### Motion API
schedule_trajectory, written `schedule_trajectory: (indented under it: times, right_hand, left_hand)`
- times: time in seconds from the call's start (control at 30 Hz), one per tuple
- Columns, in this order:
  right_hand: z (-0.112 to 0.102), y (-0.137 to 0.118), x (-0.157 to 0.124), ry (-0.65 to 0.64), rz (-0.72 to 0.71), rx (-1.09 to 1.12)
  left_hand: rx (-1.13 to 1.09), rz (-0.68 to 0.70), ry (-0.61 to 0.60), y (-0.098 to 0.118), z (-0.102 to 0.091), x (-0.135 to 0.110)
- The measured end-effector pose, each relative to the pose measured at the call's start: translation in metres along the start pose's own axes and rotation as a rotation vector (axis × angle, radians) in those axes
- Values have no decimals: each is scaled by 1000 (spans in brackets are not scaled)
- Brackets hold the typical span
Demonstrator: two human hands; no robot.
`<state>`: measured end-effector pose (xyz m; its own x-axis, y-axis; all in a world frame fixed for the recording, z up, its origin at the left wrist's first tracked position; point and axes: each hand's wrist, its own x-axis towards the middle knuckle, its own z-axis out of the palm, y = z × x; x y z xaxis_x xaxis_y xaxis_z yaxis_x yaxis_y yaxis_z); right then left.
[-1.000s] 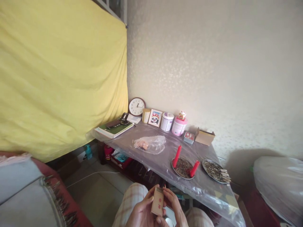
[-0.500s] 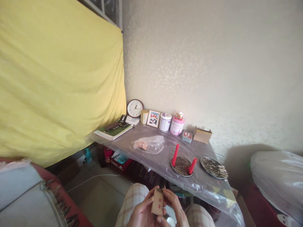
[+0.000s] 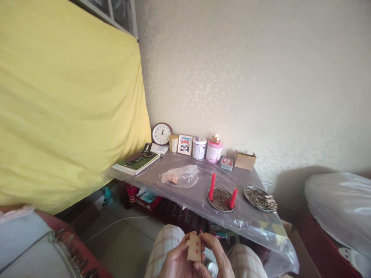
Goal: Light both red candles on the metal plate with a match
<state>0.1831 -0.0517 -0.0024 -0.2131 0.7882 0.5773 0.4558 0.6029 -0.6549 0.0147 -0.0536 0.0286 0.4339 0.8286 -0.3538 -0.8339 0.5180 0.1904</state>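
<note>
We Are Holding a Small Box in Front of Us

Our left hand is curling around the box's left side, its thumb pressing along the edge. Our right hand is closing on the other side, fingers bent near the top corner and thumb resting low. The box is tilting between both hands, above our knees and just short of the table, its red writing facing us. A thin stick with a reddish tip is poking up beside our right fingertips; we cannot tell which fingers are pinching it.

On the table, a tall candle and a short candle are standing on a round plate. To its right, pale sticks are lying across the edge of another plate. Farther left, a crumpled plastic bag is lying flat.
</note>
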Motion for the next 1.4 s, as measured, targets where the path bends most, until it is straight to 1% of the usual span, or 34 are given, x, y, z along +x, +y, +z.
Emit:
schedule_trajectory:
  times: [0.07, 0.13, 0.3, 0.47, 0.57, 0.7, 0.8, 0.9, 1.0, 1.1, 1.23, 1.27, 1.33, 1.4]
  right_hand:
    - [2, -4, -2, 45, 52, 15]
    - [1, -7, -2, 72, 61, 35]
    - [-8, -9, 2, -2, 15, 34]
    - [-13, -9, 1, -27, 71, 21]
    - [-15, -6, -4, -58, 137, 15]
    - [-15, 0, -11, -61, 237, -10]
    - [-15, 3, -14, -65, 251, -10]
    - [-13, 4, -15, -42, 246, -5]
    - [-12, 7, -17, -29, 263, -8]
    - [-9, 12, -22, -33, 282, -6]
    - [-8, 19, -30, -52, 329, -24]
    - [-8, 20, -31, -57, 341, -29]
    - [-10, 21, -32, -59, 352, -27]
    - [-12, 20, -30, -54, 345, -16]
  left_hand:
    - [18, 4, 10, 0, 0, 1]
    - [32, 0, 8, -1, 1, 2]
    - [24, -10, 43, -3, 7, 1]
    - [16, -24, 72, -6, 5, 5]
    - [40, -31, 45, -8, 0, 9]
    - [66, -42, -40, -11, -7, 15]
    - [96, -60, -94, -13, -15, 20]
    - [141, -81, -131, -12, -23, 24]
    - [190, -75, -100, -11, -29, 26]
    - [310, -1, -44, -11, -30, 26]
    - [591, 250, 21, -9, -31, 22]
    - [651, 295, 31, -8, -30, 20]
    - [754, 341, 25, -6, -29, 16]
    - [856, 345, -8, -5, -27, 12]
